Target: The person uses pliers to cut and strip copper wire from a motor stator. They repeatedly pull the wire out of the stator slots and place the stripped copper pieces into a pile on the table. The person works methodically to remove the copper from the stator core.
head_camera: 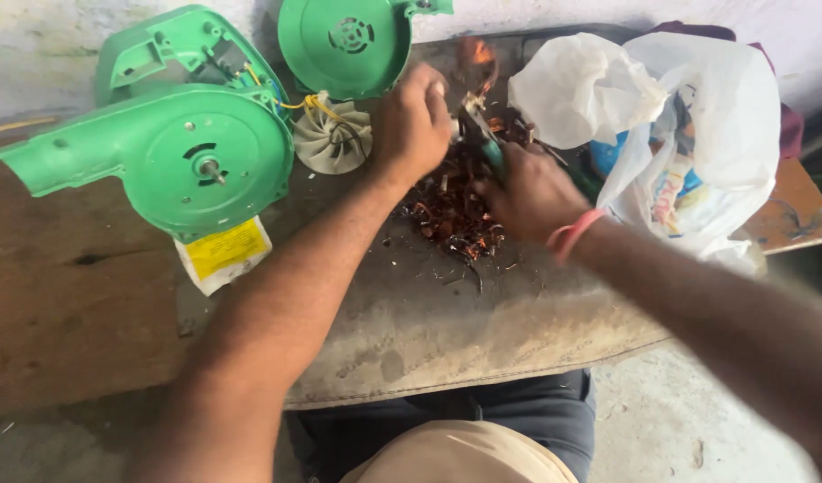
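Head view of a worn bench top (482, 331) during work on a dismantled electric blower. The left hand (413, 121) is curled closed around a copper-wound motor part (474, 64), blurred, held above the far middle of the bench. The right hand (529, 190) is clenched around the green-handled pliers (491, 152), whose tip meets the underside of the wound part; a pink band (572, 233) circles the right wrist. Directly beneath both hands lies a heap of cut copper wire scraps (451, 215), with stray bits scattered toward the near edge. At far left lies the green blower housing (174, 148), its motor shaft pointing upward, over a yellow-and-white label (223, 252). The matching green cover half (344, 45) lies at the far edge, and a pale impeller fan (332, 139) lies between the housing and the left hand, joined to the housing by yellow wires (308, 103). At right, just beside the right hand, stands a white plastic bag (697, 116) with coloured packets inside.
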